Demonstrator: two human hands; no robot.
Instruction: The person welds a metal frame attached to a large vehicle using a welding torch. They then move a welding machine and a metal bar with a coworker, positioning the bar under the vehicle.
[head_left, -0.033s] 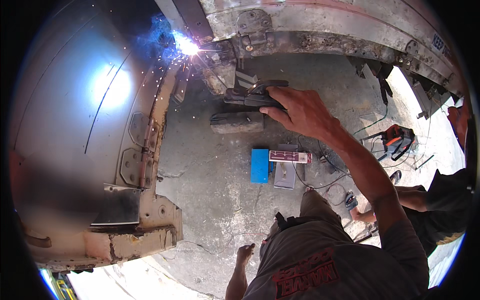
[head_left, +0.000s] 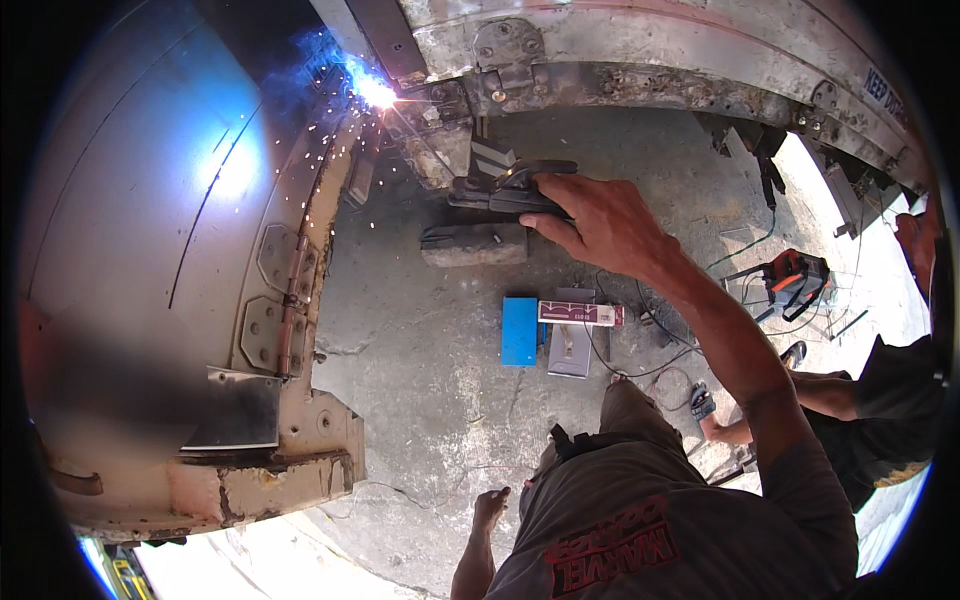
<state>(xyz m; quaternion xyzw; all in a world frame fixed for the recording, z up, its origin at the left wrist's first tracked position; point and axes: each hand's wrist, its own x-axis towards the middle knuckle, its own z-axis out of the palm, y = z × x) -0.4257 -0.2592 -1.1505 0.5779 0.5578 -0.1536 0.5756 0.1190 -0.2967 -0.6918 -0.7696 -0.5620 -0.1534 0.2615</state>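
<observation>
My right hand [head_left: 605, 225], closed around a dark welding electrode holder [head_left: 500, 198], is stretched out at upper centre. A thin welding rod [head_left: 428, 148] runs from the holder up to the left. At its tip a bright blue-white arc [head_left: 378, 92] burns on a rusty metal frame joint [head_left: 440, 135], throwing sparks downward. Smoke and glare hide the weld spot. Down by my body at bottom centre hangs my left hand [head_left: 489, 508]; its fingers look loosely curled and apart, with nothing visible in them.
A large beige metal panel [head_left: 130, 240] with hinges stands at left. A worn beam [head_left: 650, 85] crosses the top. On the concrete lie a block [head_left: 475, 246], a blue box [head_left: 519, 332] and a white-maroon carton [head_left: 580, 314]. Cables trail toward a black-orange machine [head_left: 795, 280]. Another person [head_left: 880, 410] is at right.
The arc's glow and the scatter of sparks have shifted slightly. Both my hands stay where they were.
</observation>
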